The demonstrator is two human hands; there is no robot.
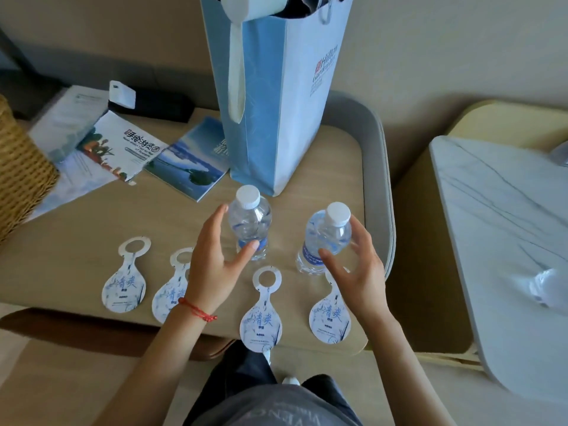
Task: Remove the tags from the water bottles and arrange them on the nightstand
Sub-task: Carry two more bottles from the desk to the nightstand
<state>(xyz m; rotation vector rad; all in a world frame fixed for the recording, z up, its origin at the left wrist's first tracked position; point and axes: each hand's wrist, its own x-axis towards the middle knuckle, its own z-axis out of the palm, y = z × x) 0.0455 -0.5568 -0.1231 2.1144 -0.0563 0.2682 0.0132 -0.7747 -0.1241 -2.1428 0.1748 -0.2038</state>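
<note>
Two clear water bottles with white caps stand on the beige nightstand (pixel 92 241). My left hand (pixel 212 262) curls around the left bottle (pixel 250 219), thumb on its blue label. The right bottle (pixel 329 235) sits between the thumb and fingers of my right hand (pixel 356 272); neither neck carries a tag. Several white-and-blue paper tags lie flat along the front edge: one at the far left (pixel 126 281), one partly under my left wrist (pixel 169 290), one in the middle (pixel 261 315), one under my right hand (pixel 330 318).
A tall blue paper bag (pixel 276 103) stands right behind the bottles. Brochures (pixel 123 146) and a booklet (pixel 190 161) lie at the back left, beside a wicker basket (pixel 18 167). A marble-topped table (pixel 507 226) at the right carries another, blurred bottle (pixel 547 287).
</note>
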